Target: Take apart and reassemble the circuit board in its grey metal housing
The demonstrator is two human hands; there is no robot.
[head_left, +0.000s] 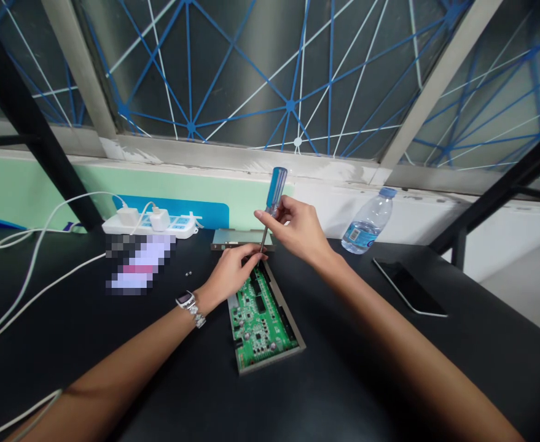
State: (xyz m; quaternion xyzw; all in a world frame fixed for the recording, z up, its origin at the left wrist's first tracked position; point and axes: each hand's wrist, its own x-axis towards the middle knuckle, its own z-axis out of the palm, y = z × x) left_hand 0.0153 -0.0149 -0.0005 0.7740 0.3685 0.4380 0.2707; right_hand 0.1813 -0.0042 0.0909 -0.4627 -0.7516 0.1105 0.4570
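A green circuit board (263,319) lies in a shallow metal tray-like housing (274,355) on the black table. My right hand (300,227) grips a screwdriver (276,187) by its blue, clear handle, held nearly upright with the shaft pointing down at the board's far end. My left hand (235,273) rests over that far end, thumb and fingers pinched close about the screwdriver's lower shaft. The tip is hidden, and whether a screw sits between those fingers I cannot make out. Behind the hands lies a flat metal cover (237,237).
Left of the board are a few tiny screws (188,274). Farther back stands a white power strip (177,227) with plugged-in chargers and trailing white cables (34,270). On the right are a water bottle (366,224) and a dark phone (408,287). A window wall closes the back.
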